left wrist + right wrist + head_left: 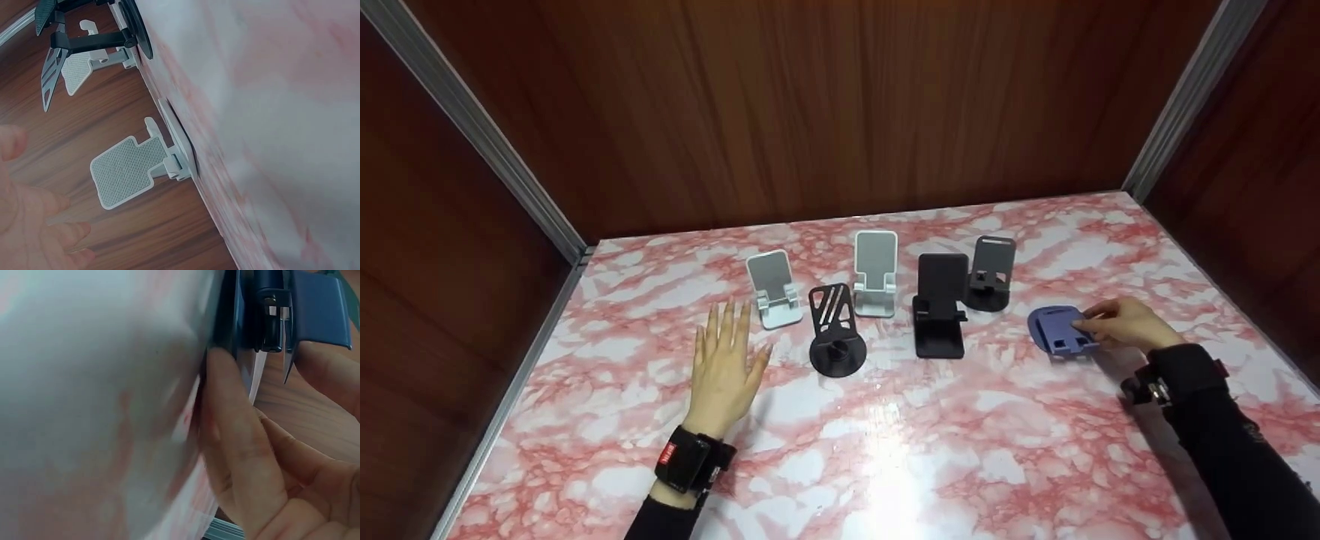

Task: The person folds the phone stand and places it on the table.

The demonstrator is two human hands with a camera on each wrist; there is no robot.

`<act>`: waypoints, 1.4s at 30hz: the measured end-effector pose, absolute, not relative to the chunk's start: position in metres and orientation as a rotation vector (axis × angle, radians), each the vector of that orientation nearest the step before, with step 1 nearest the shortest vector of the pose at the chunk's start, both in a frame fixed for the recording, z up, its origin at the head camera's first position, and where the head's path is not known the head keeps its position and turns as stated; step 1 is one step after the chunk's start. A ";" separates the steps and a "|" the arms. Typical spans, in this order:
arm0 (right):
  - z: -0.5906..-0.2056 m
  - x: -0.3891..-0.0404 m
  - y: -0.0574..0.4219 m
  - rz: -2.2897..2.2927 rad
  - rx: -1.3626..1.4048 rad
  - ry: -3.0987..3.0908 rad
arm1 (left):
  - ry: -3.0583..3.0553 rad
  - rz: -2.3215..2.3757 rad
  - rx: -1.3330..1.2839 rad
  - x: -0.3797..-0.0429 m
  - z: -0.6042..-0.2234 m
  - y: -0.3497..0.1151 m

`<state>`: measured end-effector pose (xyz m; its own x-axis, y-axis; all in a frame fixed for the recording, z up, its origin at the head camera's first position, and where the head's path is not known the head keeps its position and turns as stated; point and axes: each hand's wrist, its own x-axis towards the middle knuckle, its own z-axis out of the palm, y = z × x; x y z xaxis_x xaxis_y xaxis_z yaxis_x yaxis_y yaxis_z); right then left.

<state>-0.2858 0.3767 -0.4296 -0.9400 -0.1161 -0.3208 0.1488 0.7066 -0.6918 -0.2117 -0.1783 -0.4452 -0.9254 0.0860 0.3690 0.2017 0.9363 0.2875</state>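
A purple-blue phone stand [1054, 328], folded low over its round base, is at the right of the table. My right hand [1132, 324] grips its right edge. In the right wrist view the thumb lies against the plate of the stand [320, 309], and a finger [242, 433] touches the base near the tabletop. My left hand [724, 379] is held palm down with straight fingers, left of a small white phone stand [771, 277]. It holds nothing. A black phone stand [838, 354] with a slotted plate and round base stands to its right.
Behind these is a taller white phone stand [876, 259]. A black stand with a rectangular base [941, 277] and a dark grey one with a round base [994, 259] stand right of centre. Wood-grain panels [810, 112] enclose the red-and-white marbled table [840, 450].
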 end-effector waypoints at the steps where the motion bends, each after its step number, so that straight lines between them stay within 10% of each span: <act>1: -0.429 -0.286 0.377 -1.067 0.032 2.582 | -2.738 -0.463 -0.209 -0.212 -0.445 -0.178; 42: -0.403 -0.297 0.321 -0.678 -0.179 3.098 | -2.729 -0.440 -0.239 -0.210 -0.442 -0.165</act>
<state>-0.2966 0.3215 -0.4035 -0.9930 -0.1023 0.0583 -0.1173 0.9027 -0.4140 -0.2099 -0.1647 -0.4422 -0.9192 0.1072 0.3789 0.2210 0.9369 0.2709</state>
